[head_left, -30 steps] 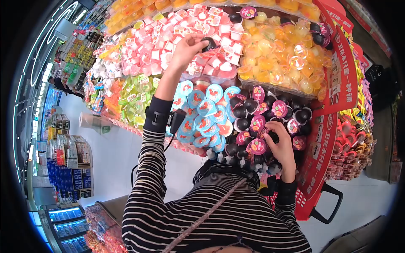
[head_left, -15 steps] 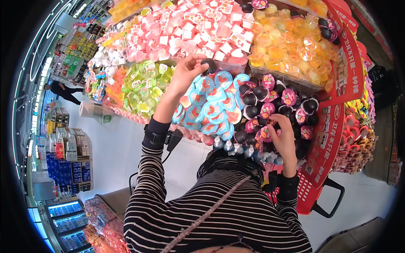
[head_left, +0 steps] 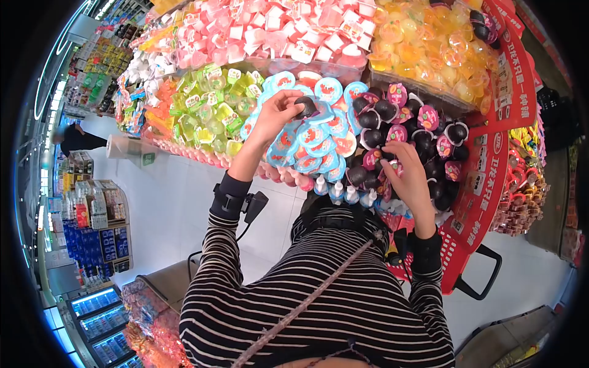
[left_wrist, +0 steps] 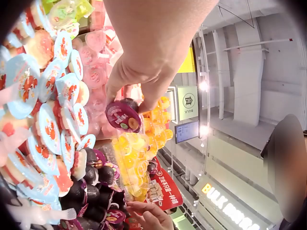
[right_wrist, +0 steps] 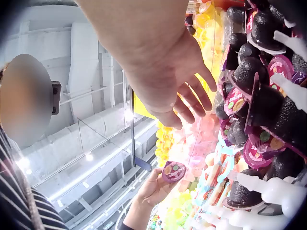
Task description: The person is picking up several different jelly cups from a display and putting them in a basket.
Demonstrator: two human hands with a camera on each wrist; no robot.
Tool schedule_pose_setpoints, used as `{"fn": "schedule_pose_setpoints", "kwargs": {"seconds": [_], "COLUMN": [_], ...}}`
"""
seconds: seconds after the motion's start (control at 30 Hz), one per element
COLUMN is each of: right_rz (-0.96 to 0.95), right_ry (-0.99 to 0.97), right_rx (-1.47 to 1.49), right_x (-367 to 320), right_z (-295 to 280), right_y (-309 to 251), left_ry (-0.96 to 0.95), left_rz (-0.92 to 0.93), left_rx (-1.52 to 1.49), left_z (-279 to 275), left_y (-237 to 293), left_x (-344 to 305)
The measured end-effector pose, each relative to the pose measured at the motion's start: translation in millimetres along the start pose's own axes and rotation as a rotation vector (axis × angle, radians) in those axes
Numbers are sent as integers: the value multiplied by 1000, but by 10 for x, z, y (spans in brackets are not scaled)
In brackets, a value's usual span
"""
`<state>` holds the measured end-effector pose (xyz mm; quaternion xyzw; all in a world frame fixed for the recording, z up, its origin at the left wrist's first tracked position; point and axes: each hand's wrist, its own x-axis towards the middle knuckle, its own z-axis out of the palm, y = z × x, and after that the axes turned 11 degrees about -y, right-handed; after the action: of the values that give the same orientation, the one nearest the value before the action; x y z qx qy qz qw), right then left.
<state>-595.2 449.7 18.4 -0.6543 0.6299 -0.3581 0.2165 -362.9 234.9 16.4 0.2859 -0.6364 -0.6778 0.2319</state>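
My left hand (head_left: 276, 118) pinches a black jelly cup (head_left: 305, 108) with a purple lid, above the blue-lidded jelly cups (head_left: 308, 137). In the left wrist view its printed lid (left_wrist: 123, 116) faces the camera. The same cup (right_wrist: 173, 171) shows beyond my right hand in the right wrist view. My right hand (head_left: 410, 178) hovers at the pile of black jelly cups (head_left: 423, 144) with purple lids, its fingers (right_wrist: 192, 98) relaxed and holding nothing.
Pink jelly cups (head_left: 264, 30), yellow ones (head_left: 442, 43) and green ones (head_left: 211, 101) fill compartments around. A red printed sign (head_left: 491, 165) borders the right side, with a red basket (head_left: 453, 257) below. At far left a person (head_left: 83, 138) stands near shelves (head_left: 95, 214).
My left hand has brought the black jelly cup back from over the pink cups to over the blue-lidded ones. My right hand has stayed by the black cups; the head view has shifted.
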Motion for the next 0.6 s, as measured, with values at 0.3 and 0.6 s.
{"fn": "schedule_pose_setpoints", "kwargs": {"seconds": [0.3,0.6], "right_rz": [-204,-304], "right_ry": [-149,-200], "right_rx": [6,-65], "right_x": [222,504], "right_z": [284,493], "right_y": [-101,-143], "left_ry": [22,-1], "left_rz": [139,-2], "left_rx": [-45,-195], "left_z": [-62,-18], "left_y": [-499,-633], "left_x": [-176,-254]}}
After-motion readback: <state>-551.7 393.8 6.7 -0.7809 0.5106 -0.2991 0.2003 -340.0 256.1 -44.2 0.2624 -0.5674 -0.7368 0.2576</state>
